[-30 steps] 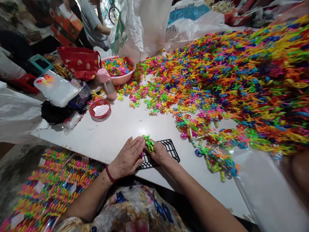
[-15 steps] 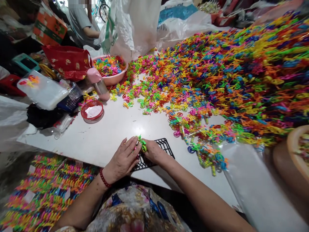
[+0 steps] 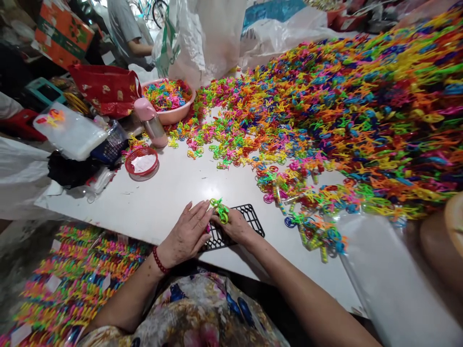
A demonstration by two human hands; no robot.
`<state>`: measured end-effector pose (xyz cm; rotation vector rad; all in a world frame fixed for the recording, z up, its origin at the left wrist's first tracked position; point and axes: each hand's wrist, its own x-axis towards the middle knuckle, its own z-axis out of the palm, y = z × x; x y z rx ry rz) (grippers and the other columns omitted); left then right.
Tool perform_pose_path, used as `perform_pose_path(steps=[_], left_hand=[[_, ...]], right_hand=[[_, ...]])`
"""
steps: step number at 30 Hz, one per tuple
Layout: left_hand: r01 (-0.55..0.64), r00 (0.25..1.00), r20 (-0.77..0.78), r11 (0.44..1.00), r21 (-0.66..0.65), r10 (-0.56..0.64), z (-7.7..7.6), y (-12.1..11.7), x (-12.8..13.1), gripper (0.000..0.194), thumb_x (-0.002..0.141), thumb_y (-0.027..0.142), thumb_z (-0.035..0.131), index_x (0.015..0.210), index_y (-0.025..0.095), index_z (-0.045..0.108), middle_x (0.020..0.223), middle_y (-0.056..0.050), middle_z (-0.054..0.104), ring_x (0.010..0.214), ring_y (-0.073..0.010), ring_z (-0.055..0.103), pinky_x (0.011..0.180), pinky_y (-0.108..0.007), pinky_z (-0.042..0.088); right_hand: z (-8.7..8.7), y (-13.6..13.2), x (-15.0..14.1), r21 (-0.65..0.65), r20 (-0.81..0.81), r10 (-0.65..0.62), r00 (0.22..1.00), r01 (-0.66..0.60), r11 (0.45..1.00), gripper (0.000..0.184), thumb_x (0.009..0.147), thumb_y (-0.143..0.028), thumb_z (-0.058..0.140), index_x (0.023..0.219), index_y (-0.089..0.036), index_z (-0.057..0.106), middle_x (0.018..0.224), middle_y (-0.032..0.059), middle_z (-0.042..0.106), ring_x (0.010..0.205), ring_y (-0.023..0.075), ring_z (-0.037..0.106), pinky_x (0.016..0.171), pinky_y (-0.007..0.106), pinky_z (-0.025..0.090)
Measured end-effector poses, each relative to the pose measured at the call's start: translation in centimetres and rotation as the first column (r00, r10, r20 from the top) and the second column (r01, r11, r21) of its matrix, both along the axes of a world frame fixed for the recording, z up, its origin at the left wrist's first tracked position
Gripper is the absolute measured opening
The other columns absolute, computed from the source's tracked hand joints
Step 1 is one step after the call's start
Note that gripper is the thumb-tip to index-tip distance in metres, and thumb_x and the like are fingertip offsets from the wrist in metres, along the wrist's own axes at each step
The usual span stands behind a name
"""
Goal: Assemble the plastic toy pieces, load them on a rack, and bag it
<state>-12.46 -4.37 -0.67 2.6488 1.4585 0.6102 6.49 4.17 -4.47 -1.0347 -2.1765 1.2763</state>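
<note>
Together at the Table's Edge, Two Hands Close In on Green Plastic

A white tabletop (image 3: 170,193) opens ahead and to the left of the worker, its near edge running just below the wrists. That stretch of surface reaches as far as a red basket (image 3: 142,178) holding white paper and a pink-topped flask (image 3: 151,124). To the right, room narrows against a broad heap of multicolored plastic pieces (image 3: 361,111), with clear plastic bags (image 3: 394,270) lying over the near right corner.

At center, the left hand (image 3: 188,233) is flattened and slightly cupped, its fingers long and held side by side, the tips angled in against a small bunch of bright-green pieces (image 3: 221,212). The right hand (image 3: 237,226) is curled around that bunch, which juts up from its thumb side between the two hands. Its fingertips are hidden, so the exact pinch cannot be told, nor whether the left hand grips or only steadies. A bit of pink shows below the left fingertips. Beneath lies a black grid mat (image 3: 253,219), partly covered.

Both forearms rise from the lower corners and converge, palms turned inward; a dark red beaded bracelet (image 3: 159,260) circles the left wrist.
</note>
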Motion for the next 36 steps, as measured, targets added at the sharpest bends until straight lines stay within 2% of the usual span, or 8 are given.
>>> perform_pose_path(steps=[5, 8, 12, 16, 21, 26, 32, 36], left_hand=[[-0.005, 1.000, -0.007, 1.000, -0.013, 0.005, 0.3, 0.0, 0.1, 0.074, 0.097, 0.031, 0.047, 0.156, 0.010, 0.008, 0.156, -0.020, 0.033, 0.148, -0.0295, 0.024, 0.120, -0.055, 0.024], [-0.005, 1.000, -0.012, 1.000, -0.016, 0.005, 0.3, 0.0, 0.0, 0.074, 0.097, 0.031, 0.047, 0.156, 0.010, 0.008, 0.155, -0.020, 0.033, 0.148, -0.0293, 0.024, 0.120, -0.055, 0.024], [-0.007, 1.000, -0.011, 1.000, -0.016, 0.007, 0.1, 0.0, 0.0, 0.073, 0.097, 0.031, 0.047, 0.156, 0.011, 0.010, 0.156, -0.021, 0.032, 0.148, -0.0299, 0.025, 0.119, -0.056, 0.024], [-0.003, 1.000, -0.013, 1.000, -0.009, 0.003, 0.0, 0.1, 0.0, 0.073, 0.096, 0.032, 0.048, 0.156, 0.011, 0.012, 0.155, -0.020, 0.033, 0.148, -0.0300, 0.025, 0.119, -0.056, 0.024], [-0.007, 1.000, -0.019, 1.000, 0.000, 0.007, 0.1, 0.1, 0.1, 0.072, 0.096, 0.030, 0.049, 0.155, 0.011, 0.013, 0.156, -0.020, 0.033, 0.148, -0.0299, 0.025, 0.119, -0.057, 0.024], [0.000, 1.000, -0.014, 1.000, 0.005, 0.000, -0.1, 0.0, 0.1, 0.072, 0.095, 0.029, 0.050, 0.155, 0.011, 0.014, 0.155, -0.020, 0.034, 0.148, -0.0292, 0.024, 0.119, -0.056, 0.023], [-0.009, 1.000, 0.004, 1.000, 0.002, 0.009, -0.1, 0.0, 0.2, 0.073, 0.096, 0.029, 0.049, 0.156, 0.012, 0.012, 0.155, -0.019, 0.034, 0.148, -0.0295, 0.025, 0.119, -0.056, 0.024], [-0.003, 1.000, 0.002, 1.000, 0.007, 0.003, -0.2, 0.0, 0.1, 0.073, 0.095, 0.029, 0.050, 0.156, 0.012, 0.012, 0.155, -0.019, 0.034, 0.147, -0.0295, 0.025, 0.119, -0.056, 0.023]], right_hand=[[-0.4, -0.4, 0.1, 0.002, -0.005, -0.032, 0.999, 0.032, 0.999, 0.013, 0.091, -0.029, 0.053, 0.095, -0.022, 0.063, 0.085, 0.0044, 0.071, 0.080, 0.0184, 0.064, 0.075, 0.028, 0.049], [-0.2, -0.5, 0.0, -0.064, -0.051, -0.048, 0.998, 0.044, 0.997, 0.015, 0.090, -0.034, 0.055, 0.089, -0.022, 0.063, 0.079, 0.0028, 0.069, 0.075, 0.0179, 0.063, 0.073, 0.028, 0.049], [0.7, -0.1, 0.2, -0.217, -0.146, -0.260, 0.955, 0.225, 0.950, 0.028, 0.089, -0.044, 0.053, 0.081, -0.019, 0.063, 0.071, 0.0022, 0.066, 0.066, 0.0164, 0.061, 0.067, 0.028, 0.049], [0.9, -0.3, 0.3, -0.214, -0.137, -0.398, 0.907, 0.366, 0.906, 0.025, 0.084, -0.042, 0.060, 0.090, -0.018, 0.064, 0.074, 0.0007, 0.066, 0.063, 0.0144, 0.057, 0.063, 0.026, 0.047], [0.2, -1.3, -0.9, -0.113, -0.053, -0.220, 0.974, 0.213, 0.970, 0.006, 0.081, -0.019, 0.059, 0.077, -0.020, 0.063, 0.068, -0.0020, 0.060, 0.065, 0.0134, 0.053, 0.062, 0.023, 0.041], [0.0, -1.6, -1.7, 0.103, 0.080, -0.142, 0.987, 0.134, 0.986, 0.016, 0.078, -0.005, 0.056, 0.072, -0.019, 0.062, 0.074, -0.0002, 0.055, 0.070, 0.0131, 0.053, 0.067, 0.023, 0.040], [-0.1, -1.6, -1.9, 0.189, 0.220, -0.108, 0.969, 0.066, 0.980, 0.018, 0.080, -0.004, 0.055, 0.075, -0.019, 0.063, 0.079, 0.0014, 0.056, 0.072, 0.0139, 0.054, 0.069, 0.022, 0.041], [-0.1, -1.4, -1.8, 0.206, 0.228, -0.090, 0.970, 0.042, 0.978, 0.014, 0.083, -0.008, 0.057, 0.079, -0.019, 0.064, 0.080, 0.0021, 0.056, 0.073, 0.0141, 0.054, 0.069, 0.022, 0.041]])
